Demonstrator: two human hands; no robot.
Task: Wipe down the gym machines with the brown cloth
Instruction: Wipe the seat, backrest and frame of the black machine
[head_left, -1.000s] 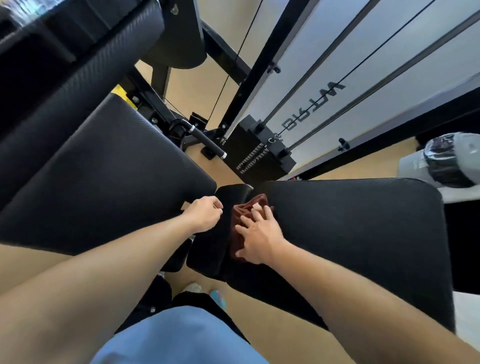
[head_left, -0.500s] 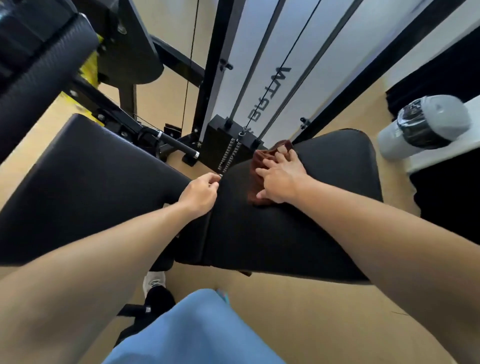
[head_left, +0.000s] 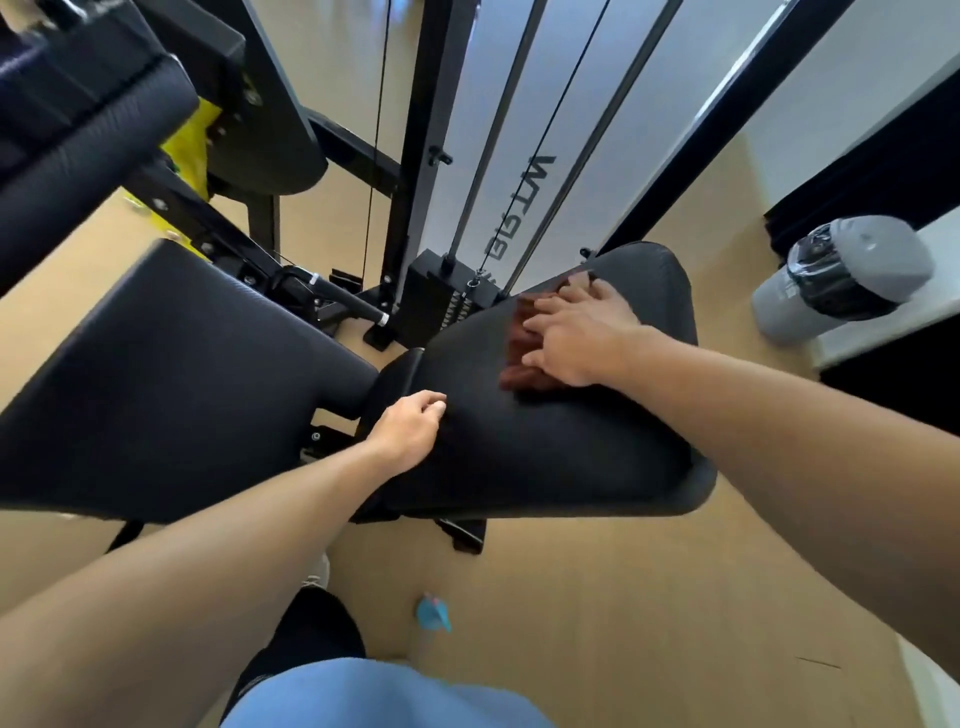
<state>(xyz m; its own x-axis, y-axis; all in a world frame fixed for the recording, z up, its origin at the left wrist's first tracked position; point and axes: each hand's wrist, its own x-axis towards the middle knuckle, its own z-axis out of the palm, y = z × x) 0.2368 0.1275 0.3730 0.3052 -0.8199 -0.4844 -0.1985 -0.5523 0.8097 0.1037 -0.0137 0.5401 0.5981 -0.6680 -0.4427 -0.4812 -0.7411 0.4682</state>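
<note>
While the brown cloth (head_left: 522, 345) lies bunched on the black seat pad (head_left: 545, 447), my right hand (head_left: 576, 332) presses it with flat, spread fingers; my left hand (head_left: 408, 431) (loosely curled, holding nothing) steadies the pad's edge. Unpinched, the cloth could slip free.

One marking can be read: dark block characters on the pale panel (head_left: 498, 130) of the weight-stack tower, at about twelve o'clock from the seat pad (head_left: 545, 441). Seen inverted and running lengthwise, they look like "WT" followed by two or three figures, which cannot be told surely.
</note>
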